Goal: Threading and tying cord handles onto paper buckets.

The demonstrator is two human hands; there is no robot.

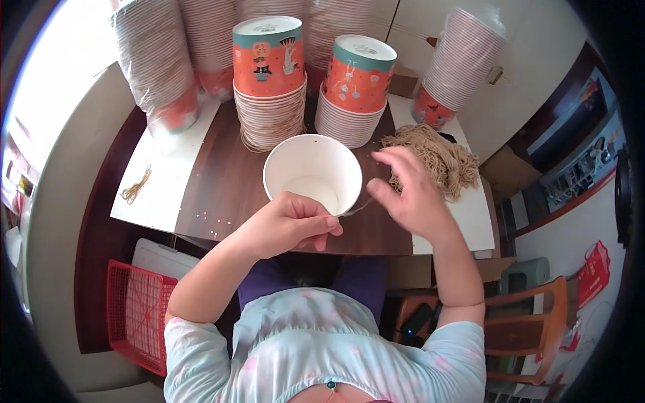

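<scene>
White paper cup [312, 173] tilts mouth-up in the closed left hand [295, 221], so the right hand [406, 191] pinches a string [356, 208] at its rim.

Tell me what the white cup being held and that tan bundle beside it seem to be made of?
The white cup looks like smooth, matte paper: thin rim, like the printed stacks behind. The tan bundle looks like cut twine or string, fibrous and dull; the exact fibre is unclear.
</scene>
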